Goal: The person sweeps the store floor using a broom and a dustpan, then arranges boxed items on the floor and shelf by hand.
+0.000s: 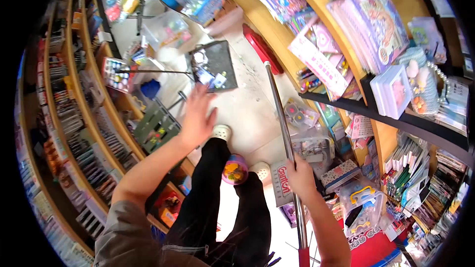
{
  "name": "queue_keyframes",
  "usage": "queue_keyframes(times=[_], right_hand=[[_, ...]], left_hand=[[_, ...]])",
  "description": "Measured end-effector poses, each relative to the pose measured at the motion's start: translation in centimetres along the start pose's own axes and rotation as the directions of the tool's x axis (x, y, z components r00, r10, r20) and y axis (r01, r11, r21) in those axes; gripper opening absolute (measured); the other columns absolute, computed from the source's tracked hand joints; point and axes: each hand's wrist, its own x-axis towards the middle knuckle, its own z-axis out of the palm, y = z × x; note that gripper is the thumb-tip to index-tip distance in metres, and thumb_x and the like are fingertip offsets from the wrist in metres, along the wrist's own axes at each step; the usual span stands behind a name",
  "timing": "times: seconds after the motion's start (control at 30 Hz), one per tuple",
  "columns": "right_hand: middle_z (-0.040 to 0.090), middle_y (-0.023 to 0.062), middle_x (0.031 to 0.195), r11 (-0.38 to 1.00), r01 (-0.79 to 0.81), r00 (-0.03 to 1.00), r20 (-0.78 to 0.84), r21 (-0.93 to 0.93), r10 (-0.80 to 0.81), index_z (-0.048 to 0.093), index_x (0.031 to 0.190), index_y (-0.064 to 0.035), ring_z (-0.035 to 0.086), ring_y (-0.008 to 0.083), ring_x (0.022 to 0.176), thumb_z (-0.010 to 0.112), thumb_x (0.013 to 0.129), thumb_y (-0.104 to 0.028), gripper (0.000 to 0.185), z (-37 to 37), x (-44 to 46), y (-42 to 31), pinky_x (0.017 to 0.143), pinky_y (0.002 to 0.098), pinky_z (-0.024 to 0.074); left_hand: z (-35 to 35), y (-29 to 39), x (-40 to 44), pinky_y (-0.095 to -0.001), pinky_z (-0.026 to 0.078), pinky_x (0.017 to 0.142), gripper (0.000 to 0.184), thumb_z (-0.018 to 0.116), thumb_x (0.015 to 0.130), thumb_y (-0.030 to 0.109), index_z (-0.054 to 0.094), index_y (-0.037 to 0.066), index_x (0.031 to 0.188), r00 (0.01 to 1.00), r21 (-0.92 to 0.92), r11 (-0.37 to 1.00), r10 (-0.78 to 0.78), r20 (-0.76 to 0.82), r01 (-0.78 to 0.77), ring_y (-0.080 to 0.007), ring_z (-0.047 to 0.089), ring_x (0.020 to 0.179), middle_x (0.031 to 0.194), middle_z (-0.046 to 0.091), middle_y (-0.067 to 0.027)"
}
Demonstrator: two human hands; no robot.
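My right hand (pixel 301 177) is wrapped around the metal pole of a broom (pixel 280 104). The pole slants up to a long red head (pixel 261 48) on the floor by the right-hand shelves; its bristles are not visible. Reaching forward with fingers spread, my left hand (pixel 197 117) holds nothing. Just beyond those fingertips lies a black dustpan (pixel 227 71) with crumpled white and blue bits in it. A thin dark rod (pixel 156 71) runs left from the dustpan. Whether my fingertips touch the dustpan's edge, I cannot tell.
Packed wooden shelves (pixel 89 86) line the left; more shelves (pixel 341 24) stand on the right. A blue basket (pixel 170 1) and clear bins (pixel 170 32) sit ahead. Near my feet are a round colorful tub (pixel 234 170), a Canton-like lettered box (pixel 283 183) and a clear plastic case (pixel 361 207).
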Motion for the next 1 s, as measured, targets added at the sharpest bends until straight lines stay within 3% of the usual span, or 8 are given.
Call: queue_keyframes(times=[0.17, 0.27, 0.33, 0.37, 0.5, 0.63, 0.73, 1.0], right_hand=[[0.056, 0.0269, 0.082, 0.989, -0.047, 0.998, 0.026, -0.143, 0.051, 0.052, 0.084, 0.0056, 0.054, 0.0412, 0.081, 0.045, 0.079, -0.022, 0.029, 0.2, 3.7, -9.7, 0.074, 0.0448, 0.0423], [0.057, 0.0264, 0.085, 0.986, -0.136, 0.99, 0.021, -0.098, 0.139, 0.056, 0.082, 0.0069, 0.056, 0.0388, 0.082, 0.045, 0.078, -0.019, 0.028, 0.4, 4.7, -14.9, 0.074, 0.0427, 0.0439], [0.057, 0.0262, 0.087, 0.976, -0.216, 0.97, 0.108, -0.029, 0.218, 0.057, 0.082, 0.0063, 0.056, 0.0375, 0.083, 0.046, 0.076, -0.017, 0.026, 0.9, 5.9, -17.8, 0.074, 0.0412, 0.045], [0.057, 0.0262, 0.087, 0.965, -0.262, 0.954, 0.154, 0.005, 0.258, 0.058, 0.082, 0.0059, 0.057, 0.0369, 0.084, 0.047, 0.075, -0.016, 0.025, 1.3, 6.4, -18.9, 0.074, 0.0404, 0.0455], [0.057, 0.0254, 0.091, 0.973, -0.22, 0.958, 0.172, -0.069, 0.229, 0.058, 0.084, 0.0077, 0.057, 0.0348, 0.088, 0.049, 0.072, -0.012, 0.025, 4.1, 7.7, -21.1, 0.078, 0.0387, 0.0456], [0.055, 0.0272, 0.098, 0.963, -0.171, 0.962, 0.174, -0.209, 0.209, 0.039, 0.108, 0.0159, 0.058, 0.0344, 0.087, 0.05, 0.073, -0.009, 0.044, 5.9, 6.8, -19.6, 0.077, 0.0396, 0.0466], [0.055, 0.0276, 0.095, 0.931, -0.124, 0.98, 0.103, -0.344, 0.169, 0.049, 0.099, 0.0128, 0.056, 0.0376, 0.089, 0.042, 0.073, -0.004, 0.031, 5.7, 4.9, -17.2, 0.078, 0.039, 0.0451], [0.056, 0.0271, 0.095, 0.756, -0.048, 0.954, 0.195, -0.652, 0.228, 0.025, 0.119, 0.0118, 0.058, 0.0342, 0.087, 0.039, 0.08, -0.009, 0.047, 2.6, -0.6, -8.4, 0.073, 0.0399, 0.0479]], left_hand=[[-16.7, 0.2, 4.6, -0.0454, 0.017, 0.096, 0.046, 0.059, 0.07, 0.013, 0.043, 0.002, 0.112, 0.989, 0.476, 0.879, 0.044, -0.144, 0.031, -0.0359, 0.025, 0.12, 0.132, 0.027, -0.0168], [-19.5, -3.4, 5.7, -0.0454, 0.026, 0.092, 0.037, 0.058, 0.073, 0.019, 0.048, 0.001, 0.104, 0.993, 0.541, 0.835, -0.056, -0.107, 0.105, -0.0332, 0.045, 0.101, 0.107, 0.05, -0.0186], [-19.5, -8.1, 5.6, -0.046, 0.029, 0.088, 0.021, 0.057, 0.074, 0.019, 0.055, 0.002, 0.087, 0.924, 0.319, 0.902, -0.352, 0.148, 0.293, -0.0329, 0.055, 0.077, 0.08, 0.057, -0.0159], [-19.2, -10.0, 5.4, -0.0438, 0.037, 0.079, 0.015, 0.057, 0.073, 0.017, 0.056, 0.002, 0.07, 0.981, 0.28, 0.948, -0.176, 0.078, 0.148, -0.0331, 0.055, 0.064, 0.068, 0.056, -0.0138], [-22.4, -9.3, 7.5, -0.0406, 0.041, 0.056, 0.014, 0.058, 0.068, 0.013, 0.054, 0.0, 0.065, 0.98, 0.184, 0.972, -0.168, 0.105, 0.147, -0.0348, 0.053, 0.065, 0.067, 0.054, -0.016], [-26.1, -9.7, 8.2, -0.0414, 0.041, 0.057, 0.012, 0.057, 0.065, 0.01, 0.053, -0.002, 0.064, 0.961, 0.204, 0.958, -0.234, 0.148, 0.201, -0.0365, 0.052, 0.065, 0.067, 0.053, -0.0185], [-28.1, -9.2, 8.0, -0.0416, 0.041, 0.057, 0.013, 0.057, 0.065, 0.01, 0.053, -0.002, 0.064, 0.955, 0.178, 0.965, -0.224, 0.194, 0.191, -0.0372, 0.052, 0.065, 0.067, 0.053, -0.0191], [-29.0, -9.3, 7.8, -0.0417, 0.042, 0.058, 0.013, 0.059, 0.064, 0.01, 0.056, -0.002, 0.068, 0.955, 0.204, 0.965, -0.209, 0.212, 0.166, -0.037, 0.052, 0.067, 0.068, 0.054, -0.019]])
